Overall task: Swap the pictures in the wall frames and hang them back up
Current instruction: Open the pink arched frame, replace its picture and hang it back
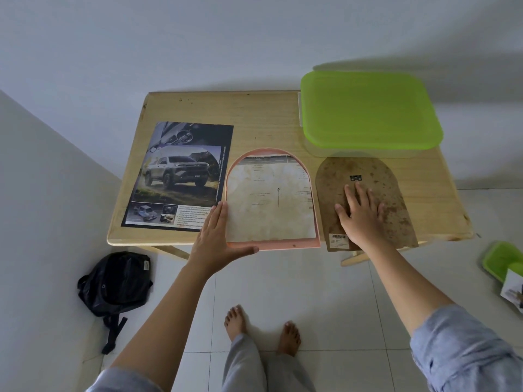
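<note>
A pink arched frame [314, 222] lies face down at the front middle of the wooden table [263, 120], with a stained cream sheet [268, 205] lying inside it. My left hand [216, 236] is against the frame's left front corner, fingers straight along its left side and thumb along its front edge. To the right lies the frame's brown arched backing board [396, 199], with a hanger clip and a barcode label. My right hand [360, 216] rests flat on that board, fingers spread. A car poster [181, 176] lies flat at the table's left.
A clear storage box with a green lid [368, 108] stands at the back right of the table. A black backpack [116, 284] sits on the tiled floor by the left wall. Another green-lidded box [501, 258] with a picture card is on the floor at the right.
</note>
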A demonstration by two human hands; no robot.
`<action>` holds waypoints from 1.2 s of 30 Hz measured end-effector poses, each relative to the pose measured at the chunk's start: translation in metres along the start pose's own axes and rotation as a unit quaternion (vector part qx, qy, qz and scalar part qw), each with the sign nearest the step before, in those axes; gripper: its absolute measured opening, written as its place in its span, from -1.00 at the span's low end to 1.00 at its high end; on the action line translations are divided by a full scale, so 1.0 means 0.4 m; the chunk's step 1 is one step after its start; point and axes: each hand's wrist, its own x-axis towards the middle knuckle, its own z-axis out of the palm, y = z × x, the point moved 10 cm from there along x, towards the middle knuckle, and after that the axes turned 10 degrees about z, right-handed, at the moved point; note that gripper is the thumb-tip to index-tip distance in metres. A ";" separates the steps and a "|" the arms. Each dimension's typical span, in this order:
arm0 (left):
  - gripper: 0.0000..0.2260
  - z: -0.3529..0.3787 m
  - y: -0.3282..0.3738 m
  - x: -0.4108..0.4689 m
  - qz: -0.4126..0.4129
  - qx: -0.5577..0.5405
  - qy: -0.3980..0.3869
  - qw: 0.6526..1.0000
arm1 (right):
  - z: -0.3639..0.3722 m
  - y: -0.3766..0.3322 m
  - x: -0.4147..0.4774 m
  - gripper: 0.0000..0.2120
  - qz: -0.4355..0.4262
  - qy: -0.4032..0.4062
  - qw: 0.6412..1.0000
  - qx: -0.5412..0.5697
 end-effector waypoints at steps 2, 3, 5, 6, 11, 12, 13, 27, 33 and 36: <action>0.14 -0.002 0.003 -0.002 -0.001 0.004 -0.002 1.000 | -0.007 -0.004 -0.001 -0.46 0.000 0.010 1.000 0.015; 0.13 -0.001 0.003 -0.004 0.000 0.010 -0.004 1.000 | -0.013 -0.006 -0.001 -0.46 0.000 0.017 0.999 0.028; 0.13 -0.003 0.005 -0.005 0.002 0.021 -0.006 1.000 | -0.020 -0.007 -0.004 -0.47 -0.002 0.031 0.998 0.052; 0.13 -0.004 0.006 -0.005 0.003 0.025 -0.006 1.000 | -0.025 -0.009 -0.007 -0.48 -0.005 0.038 0.997 0.066; 0.12 -0.004 0.006 -0.007 0.003 0.032 -0.009 0.999 | -0.065 -0.079 -0.060 -0.58 -0.026 0.071 0.974 0.211; 0.12 -0.004 0.007 -0.007 0.003 0.032 -0.008 0.999 | -0.069 -0.115 -0.085 -0.61 -0.051 0.076 0.969 0.231; 0.12 -0.004 0.007 -0.007 0.003 0.033 -0.007 0.999 | -0.067 -0.153 -0.111 -0.62 -0.076 0.076 0.962 0.249; 0.20 -0.001 -0.009 -0.003 0.010 0.056 0.013 0.998 | 0.073 -0.302 -0.189 -0.20 -0.029 0.033 0.996 0.078; 0.11 -0.007 -0.001 -0.007 0.019 0.040 0.018 0.999 | 0.069 -0.314 -0.173 -0.17 -0.012 0.031 0.996 0.084; 0.09 -0.004 -0.004 -0.008 0.022 0.041 0.009 0.999 | 0.048 -0.317 -0.174 -0.22 -0.019 0.050 0.991 0.123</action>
